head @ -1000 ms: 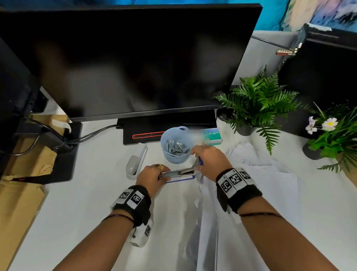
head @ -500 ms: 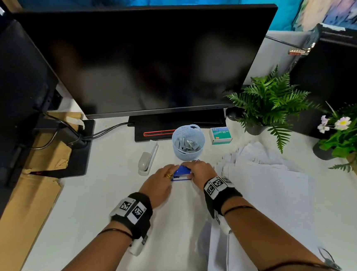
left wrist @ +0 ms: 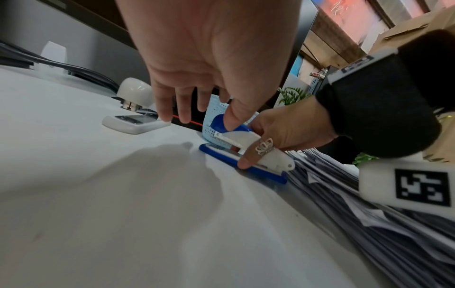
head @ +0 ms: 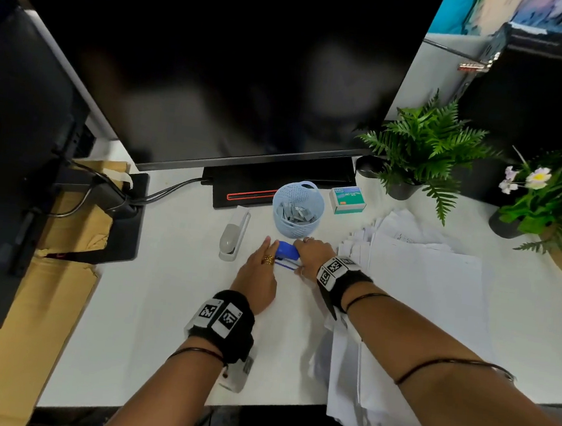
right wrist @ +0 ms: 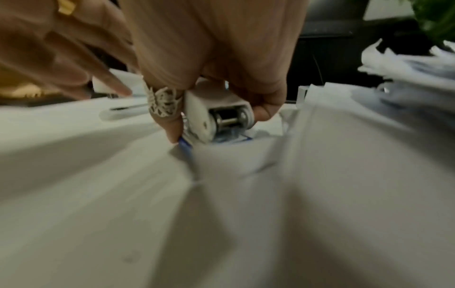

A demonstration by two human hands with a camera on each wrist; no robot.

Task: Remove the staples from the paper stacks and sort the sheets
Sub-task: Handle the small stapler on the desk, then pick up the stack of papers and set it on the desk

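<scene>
A blue and white stapler [head: 288, 251] lies on the white desk [head: 163, 304], in front of the basket. My right hand [head: 306, 254] grips its rear end, fingers curled round the white body [right wrist: 221, 115]. My left hand [head: 267, 250] hovers beside it with fingers stretched out, and its thumb presses the blue front cap [left wrist: 221, 122]. A large loose stack of white sheets [head: 418, 293] spreads to the right, reaching under my right forearm. I cannot make out any staples in the sheets.
A pale blue basket [head: 298, 211] of metal pieces stands behind the stapler. A white stapler [head: 233, 239] lies to its left, a green staple box [head: 347, 200] to its right. A monitor [head: 234, 73], two potted plants [head: 421, 150] and cardboard [head: 25, 326] ring the desk.
A second ago both hands held the stapler swung open above the desk. It now lies on the desk under my hands, which have come down and closer together.
</scene>
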